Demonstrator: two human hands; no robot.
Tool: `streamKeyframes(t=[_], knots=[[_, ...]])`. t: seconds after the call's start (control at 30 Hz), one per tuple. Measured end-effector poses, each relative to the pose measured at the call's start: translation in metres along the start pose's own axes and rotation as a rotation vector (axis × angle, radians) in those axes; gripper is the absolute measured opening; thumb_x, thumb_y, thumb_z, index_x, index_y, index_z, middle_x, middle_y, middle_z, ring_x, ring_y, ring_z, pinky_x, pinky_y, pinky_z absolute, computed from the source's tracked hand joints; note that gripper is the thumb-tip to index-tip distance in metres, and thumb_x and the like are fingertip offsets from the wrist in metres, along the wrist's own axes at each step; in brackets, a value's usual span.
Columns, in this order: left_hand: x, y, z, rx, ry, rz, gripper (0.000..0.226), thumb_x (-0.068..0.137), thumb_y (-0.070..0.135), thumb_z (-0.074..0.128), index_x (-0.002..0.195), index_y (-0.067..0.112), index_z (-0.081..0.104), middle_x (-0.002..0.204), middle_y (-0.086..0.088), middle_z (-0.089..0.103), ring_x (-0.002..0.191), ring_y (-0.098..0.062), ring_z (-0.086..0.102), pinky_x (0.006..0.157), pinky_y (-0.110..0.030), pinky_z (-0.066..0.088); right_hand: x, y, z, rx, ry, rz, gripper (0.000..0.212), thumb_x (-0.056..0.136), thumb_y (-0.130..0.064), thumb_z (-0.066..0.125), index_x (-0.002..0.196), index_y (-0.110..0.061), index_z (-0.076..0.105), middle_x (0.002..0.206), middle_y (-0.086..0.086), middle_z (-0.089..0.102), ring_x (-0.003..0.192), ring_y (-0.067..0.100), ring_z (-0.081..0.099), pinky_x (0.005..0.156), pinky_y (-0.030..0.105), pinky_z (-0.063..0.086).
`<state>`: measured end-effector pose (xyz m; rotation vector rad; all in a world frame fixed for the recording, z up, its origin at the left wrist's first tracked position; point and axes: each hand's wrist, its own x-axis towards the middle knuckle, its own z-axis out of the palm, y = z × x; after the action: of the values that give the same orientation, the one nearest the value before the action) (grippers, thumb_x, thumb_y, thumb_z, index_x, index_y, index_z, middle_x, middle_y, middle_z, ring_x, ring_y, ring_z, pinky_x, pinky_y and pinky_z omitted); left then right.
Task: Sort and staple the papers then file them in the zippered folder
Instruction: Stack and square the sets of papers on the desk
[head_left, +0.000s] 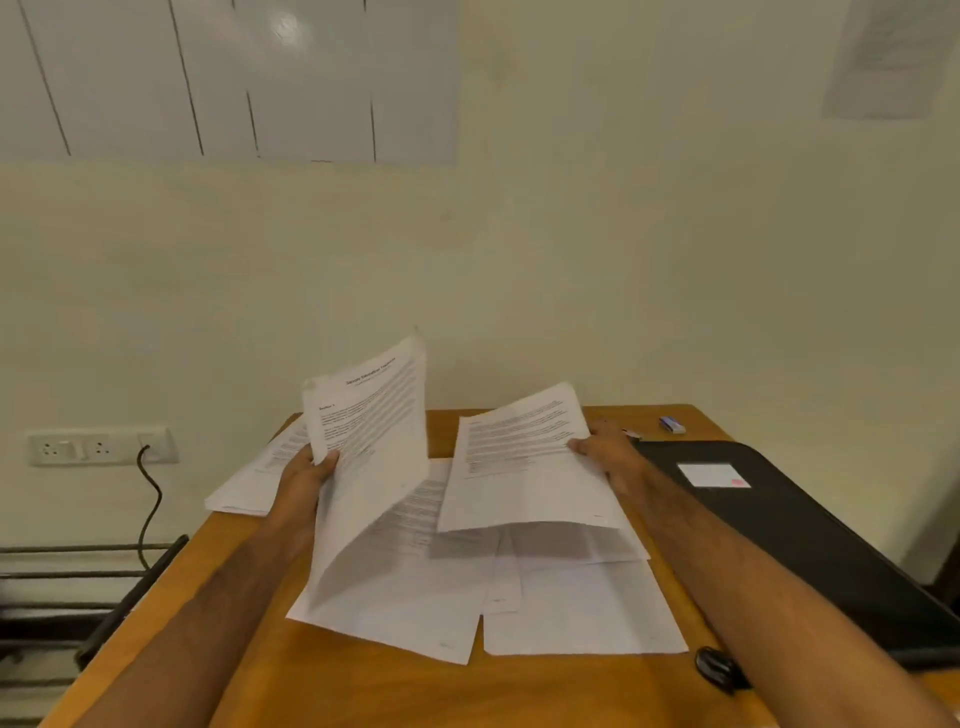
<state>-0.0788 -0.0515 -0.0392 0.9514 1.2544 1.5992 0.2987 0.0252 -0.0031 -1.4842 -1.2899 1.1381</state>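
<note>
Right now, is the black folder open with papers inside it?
No, the black zippered folder lies closed on the right of the wooden table, while the left hand and right hand each hold papers.

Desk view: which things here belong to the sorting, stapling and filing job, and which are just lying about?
Part of the job:
- white printed sheets held up by left hand and right hand
- loose white printed papers on the wooden desk
- black zippered folder

Just lying about:
- small blue-and-white eraser-like block
- white wall socket panel with black cable
</note>
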Motion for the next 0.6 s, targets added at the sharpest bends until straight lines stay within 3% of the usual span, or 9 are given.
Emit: streamKeyframes(t=[0.07,0.13,0.23,0.37,0.43,0.47,0.53,0.6], knots=[[0.002,-0.006,0.008,0.048,-0.045,-0.010,0.027,0.102,0.012,0.050,0.125,0.020,0.062,0.123,-0.005,0.070,0.111,-0.031,0.066,0.097,-0.052,0.051,-0.008,0.017,0.026,0.048,-0.097,0.027,0.029,0.094,0.010,0.059,0.121,0.001,0.059,0.129,0.015,0.066,0.107,0.032,0.066,0.084,0.044,0.059],[0.005,-0.013,0.016,0.120,-0.067,-0.004,0.032,0.101,0.011,0.053,0.132,0.015,0.059,0.126,-0.005,0.068,0.116,-0.030,0.064,0.102,-0.051,0.048,-0.021,0.029,0.048,0.055,-0.200,0.031,0.029,0.089,0.013,0.062,0.107,-0.010,0.062,0.122,0.011,0.068,0.106,0.028,0.067,0.092,0.046,0.057],[0.010,-0.029,0.026,0.225,-0.090,0.001,0.035,0.100,0.010,0.055,0.136,0.009,0.055,0.128,-0.005,0.065,0.122,-0.027,0.059,0.107,-0.042,0.044,-0.032,0.037,0.065,0.034,-0.297,0.020,0.032,0.087,0.009,0.070,0.103,-0.016,0.058,0.112,0.006,0.071,0.093,0.017,0.070,0.076,0.035,0.061],[0.007,-0.051,0.035,0.343,-0.116,-0.078,0.032,0.102,0.013,0.052,0.134,0.013,0.055,0.125,-0.005,0.064,0.116,-0.027,0.061,0.103,-0.043,0.047,-0.024,0.034,0.052,0.044,-0.229,0.053,0.036,0.093,-0.017,0.073,0.120,-0.004,0.054,0.101,0.012,0.073,0.075,0.020,0.075,0.058,0.032,0.060],[0.004,-0.058,0.035,0.398,-0.105,-0.082,0.030,0.103,0.017,0.051,0.132,0.014,0.055,0.122,-0.004,0.065,0.109,-0.025,0.064,0.093,-0.039,0.052,-0.012,0.033,0.036,-0.248,-0.070,0.000,0.039,0.095,-0.028,0.071,0.122,-0.005,0.058,0.109,0.013,0.072,0.083,0.020,0.072,0.064,0.030,0.061],[0.003,-0.059,0.034,0.418,-0.088,-0.074,0.028,0.103,0.019,0.051,0.131,0.015,0.055,0.120,-0.003,0.066,0.104,-0.023,0.065,0.085,-0.034,0.053,-0.006,0.035,0.026,-0.489,0.010,-0.050,0.042,0.095,-0.034,0.070,0.125,-0.007,0.059,0.120,0.012,0.068,0.097,0.022,0.069,0.074,0.031,0.059],[0.005,-0.061,0.033,0.452,-0.079,-0.062,0.028,0.103,0.020,0.051,0.131,0.015,0.055,0.118,-0.002,0.066,0.097,-0.018,0.066,0.073,-0.026,0.051,0.001,0.041,0.010,-0.914,0.096,-0.094,0.061,0.092,-0.049,0.069,0.137,-0.012,0.053,0.139,0.011,0.054,0.125,0.028,0.054,0.096,0.037,0.050],[0.005,-0.061,0.033,0.481,-0.081,-0.060,0.029,0.103,0.021,0.051,0.132,0.016,0.055,0.119,-0.001,0.066,0.096,-0.016,0.066,0.071,-0.026,0.052,0.004,0.048,0.003,-1.077,0.090,-0.054,0.083,0.085,-0.063,0.068,0.145,-0.012,0.043,0.144,0.012,0.046,0.133,0.031,0.045,0.104,0.040,0.043]])
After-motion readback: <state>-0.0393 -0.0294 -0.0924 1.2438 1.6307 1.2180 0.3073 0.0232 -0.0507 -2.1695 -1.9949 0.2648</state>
